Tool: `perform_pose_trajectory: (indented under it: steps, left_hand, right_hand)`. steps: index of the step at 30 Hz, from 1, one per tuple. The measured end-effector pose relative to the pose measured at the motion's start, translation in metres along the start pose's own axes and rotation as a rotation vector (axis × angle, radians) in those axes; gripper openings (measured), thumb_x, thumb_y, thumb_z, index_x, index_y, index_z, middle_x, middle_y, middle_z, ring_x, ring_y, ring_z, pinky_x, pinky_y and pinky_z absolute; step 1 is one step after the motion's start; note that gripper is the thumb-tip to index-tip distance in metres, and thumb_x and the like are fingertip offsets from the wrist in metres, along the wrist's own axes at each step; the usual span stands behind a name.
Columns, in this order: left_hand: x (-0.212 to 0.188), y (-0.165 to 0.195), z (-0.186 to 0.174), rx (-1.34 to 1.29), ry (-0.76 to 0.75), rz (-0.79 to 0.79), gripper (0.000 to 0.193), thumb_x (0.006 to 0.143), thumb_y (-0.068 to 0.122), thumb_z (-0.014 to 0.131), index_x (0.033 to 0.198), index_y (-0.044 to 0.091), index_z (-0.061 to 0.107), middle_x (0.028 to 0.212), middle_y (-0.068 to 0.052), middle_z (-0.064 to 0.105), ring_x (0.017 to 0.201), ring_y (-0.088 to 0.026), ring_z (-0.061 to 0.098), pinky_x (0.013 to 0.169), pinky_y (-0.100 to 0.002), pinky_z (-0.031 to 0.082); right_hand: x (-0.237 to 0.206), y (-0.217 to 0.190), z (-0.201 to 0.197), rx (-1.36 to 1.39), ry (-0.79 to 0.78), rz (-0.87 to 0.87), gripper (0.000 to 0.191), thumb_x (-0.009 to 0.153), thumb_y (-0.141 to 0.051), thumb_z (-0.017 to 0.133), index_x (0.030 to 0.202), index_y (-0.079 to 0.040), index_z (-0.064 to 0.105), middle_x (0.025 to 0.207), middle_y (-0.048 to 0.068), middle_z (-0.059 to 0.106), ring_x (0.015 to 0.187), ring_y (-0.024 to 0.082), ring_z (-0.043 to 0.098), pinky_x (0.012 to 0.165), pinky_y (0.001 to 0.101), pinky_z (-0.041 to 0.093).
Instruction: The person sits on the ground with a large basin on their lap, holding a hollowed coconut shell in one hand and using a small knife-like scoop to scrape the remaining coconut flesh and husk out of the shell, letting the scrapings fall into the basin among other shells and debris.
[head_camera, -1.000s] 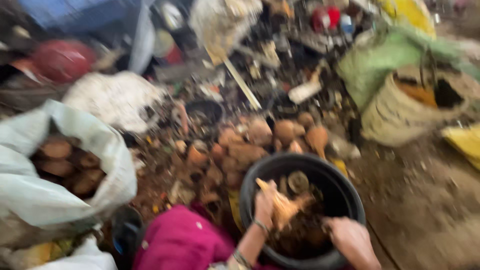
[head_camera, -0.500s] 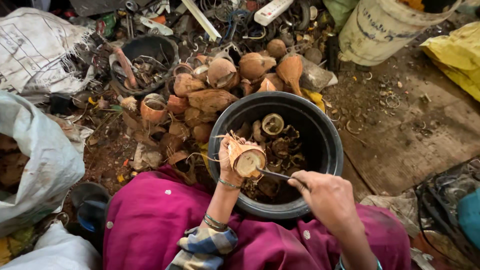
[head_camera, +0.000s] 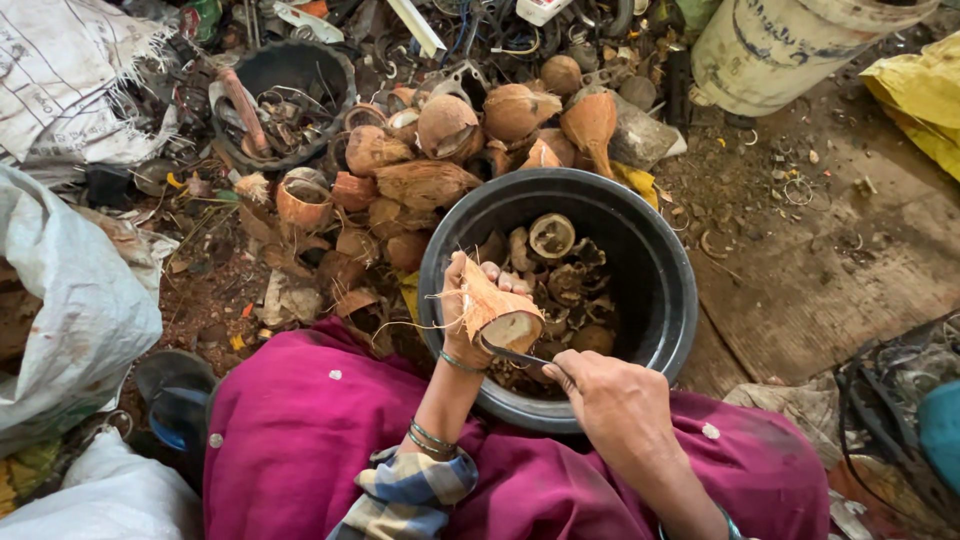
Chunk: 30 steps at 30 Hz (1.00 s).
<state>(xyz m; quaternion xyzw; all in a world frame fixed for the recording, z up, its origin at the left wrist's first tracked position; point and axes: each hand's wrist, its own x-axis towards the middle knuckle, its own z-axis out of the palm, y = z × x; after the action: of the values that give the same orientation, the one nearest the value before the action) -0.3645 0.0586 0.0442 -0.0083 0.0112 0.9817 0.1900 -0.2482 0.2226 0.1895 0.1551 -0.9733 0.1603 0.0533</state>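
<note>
The left hand (head_camera: 465, 310) grips a coconut piece (head_camera: 497, 312) over the black tub (head_camera: 655, 290); the right hand (head_camera: 615, 405) closes around a blade (head_camera: 515, 355). Scooped shells fill the tub, a husk pile (head_camera: 430, 170) remains.

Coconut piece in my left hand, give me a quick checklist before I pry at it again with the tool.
1. Left hand grips the coconut piece firmly, cut face toward the tool: ok.
2. Right hand holds the dark metal tool, tip at the cut face's lower edge: ok.
3. Piece sits over the black tub, so scraps would likely drop inside: ok.
4. Left fingers lie on the far side, away from the tip: ok.
5. Tool tip sharpness: cannot tell.
6. Room left in the tub, only the bottom covered with shell pieces: ok.
</note>
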Motion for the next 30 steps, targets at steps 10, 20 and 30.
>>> perform_pose_trajectory:
  steps: [10,20,30]
  left_hand:
    - [-0.002,0.0,0.004,0.067,0.018,0.044,0.053,0.101,0.058,0.057,0.084,0.008,0.062,0.08,-0.014,0.065,0.087,-0.034,0.064,0.085,-0.049,0.056]
    - [-0.005,0.002,0.008,0.08,0.03,0.045,0.053,0.1,0.058,0.057,0.083,0.008,0.061,0.078,-0.014,0.065,0.085,-0.035,0.066,0.08,-0.051,0.057]
    - [0.001,-0.01,0.011,0.234,0.058,0.05,0.049,0.104,0.05,0.051,0.083,0.006,0.058,0.075,-0.015,0.064,0.077,-0.035,0.068,0.079,-0.048,0.059]
  right_hand:
    - [0.001,0.001,0.001,-0.015,-0.012,0.013,0.022,0.092,-0.036,0.066,0.087,-0.015,0.07,0.074,0.004,0.071,0.069,0.026,0.07,0.058,0.0406,0.052]
    - [0.003,0.002,0.005,0.003,-0.043,0.016,0.021,0.093,-0.034,0.065,0.088,-0.015,0.069,0.076,0.003,0.072,0.07,0.026,0.071,0.059,0.0408,0.053]
    - [-0.003,0.014,-0.005,-0.019,-0.13,0.052,0.027,0.092,-0.039,0.063,0.085,-0.014,0.069,0.075,0.007,0.072,0.071,0.031,0.07,0.061,0.0453,0.053]
